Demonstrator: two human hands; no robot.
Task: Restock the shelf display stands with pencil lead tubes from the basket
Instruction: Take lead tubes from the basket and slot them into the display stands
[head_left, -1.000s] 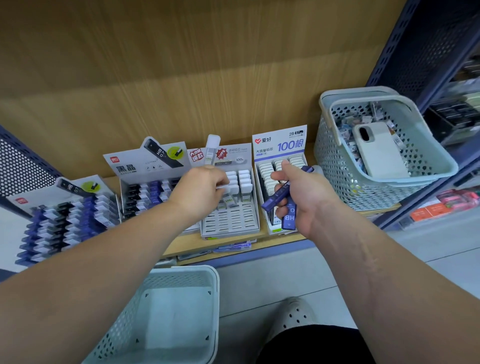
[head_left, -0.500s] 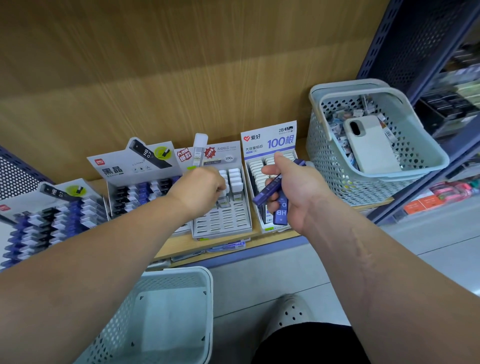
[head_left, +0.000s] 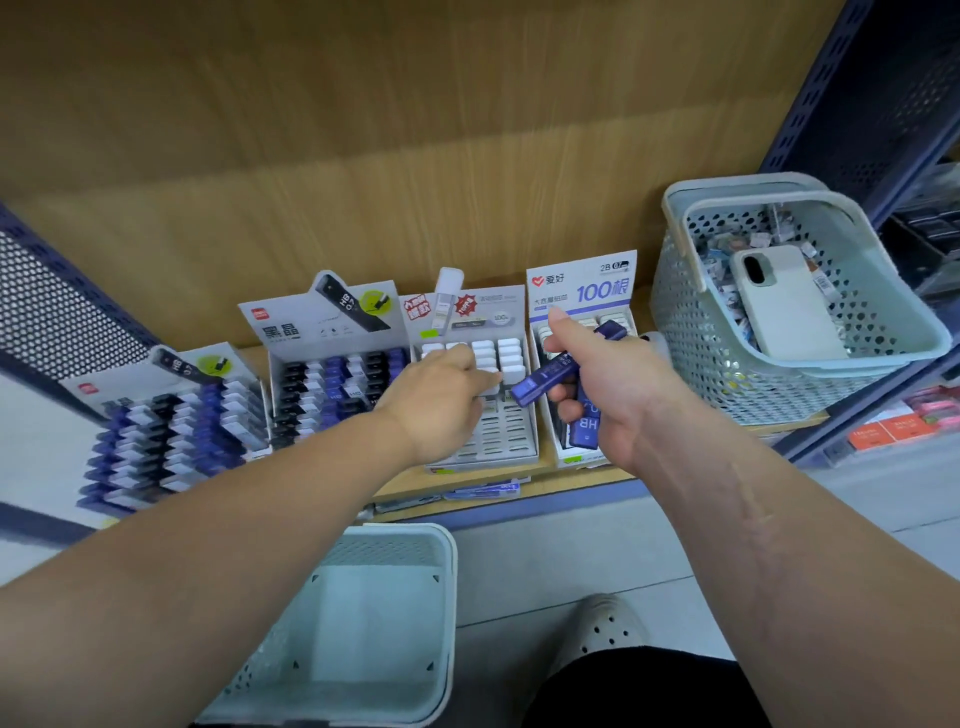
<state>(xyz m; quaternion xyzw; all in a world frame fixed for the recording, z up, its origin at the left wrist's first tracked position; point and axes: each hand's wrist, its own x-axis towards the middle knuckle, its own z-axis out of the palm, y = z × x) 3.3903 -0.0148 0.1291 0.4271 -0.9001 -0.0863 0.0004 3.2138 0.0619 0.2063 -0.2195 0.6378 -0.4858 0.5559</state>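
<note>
My right hand (head_left: 602, 384) grips several dark blue lead tubes (head_left: 548, 379), one marked HB, just above the 100-count stand (head_left: 582, 296). My left hand (head_left: 441, 400) reaches over the grey slotted stand (head_left: 493, 441), its fingertips on a white-capped tube (head_left: 506, 375) in the upper rows; whether it pinches the tube is hidden by the knuckles. The pale basket (head_left: 696, 322) of small tubes stands on the shelf to the right, with a white phone (head_left: 784, 306) lying on the pile.
Two stands filled with blue, black and white tubes (head_left: 332, 384) (head_left: 171, 441) sit left on the wooden shelf (head_left: 550, 470). A second pale basket (head_left: 410, 551) stands on the floor below my arms. A blue perforated upright (head_left: 857, 104) rises at the right. My shoe (head_left: 605, 623) is below.
The view shifted slightly left. Both hands stayed over the middle stands; my left hand edged a little further right onto the white-capped tubes.
</note>
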